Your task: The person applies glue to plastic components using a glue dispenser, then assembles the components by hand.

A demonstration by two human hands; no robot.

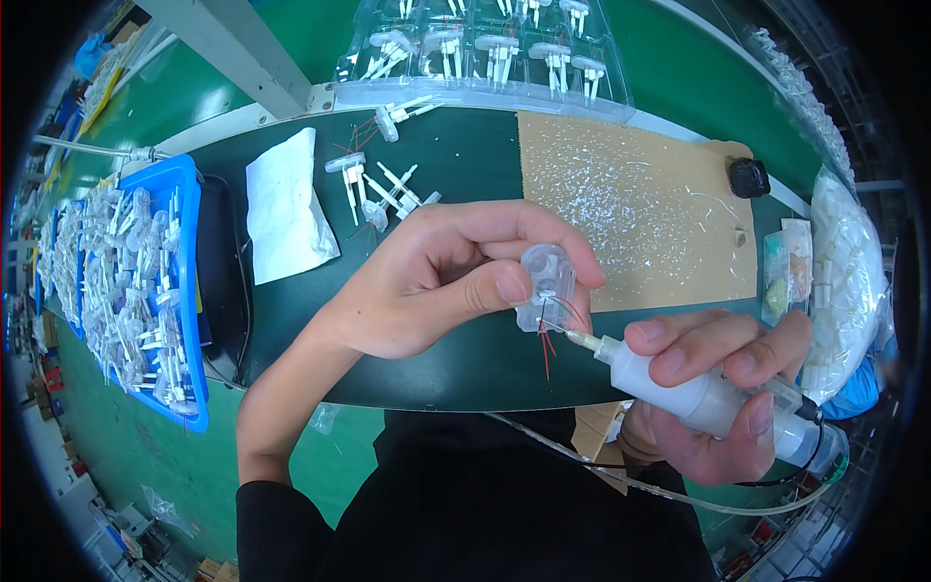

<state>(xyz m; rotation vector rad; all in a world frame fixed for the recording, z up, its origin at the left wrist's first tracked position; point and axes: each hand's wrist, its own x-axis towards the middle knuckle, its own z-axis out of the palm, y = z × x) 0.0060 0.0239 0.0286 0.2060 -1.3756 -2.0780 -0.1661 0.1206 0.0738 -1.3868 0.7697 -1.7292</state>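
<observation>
My left hand [412, 281] pinches a small clear plastic housing [531, 315] between thumb and fingers, above the front part of the table. Thin red and dark wires [549, 361] hang out of its lower end. My right hand [713, 451] is wrapped round a dispensing syringe [659, 380] with a white and translucent barrel. Its thin needle points up and left, with the tip at the housing beside the wires. Whether the needle touches the plastic is hard to tell. A hose and a dark cable run from the syringe's back end.
Several white-and-clear wired parts [347, 165] lie on the green table. Left are a white paper [288, 209] and a blue crate [197, 320] of similar parts. Cardboard [650, 213] with white specks, a black object [748, 178] and a plastic bag [842, 291] are right; a clear tray [475, 97] stands behind.
</observation>
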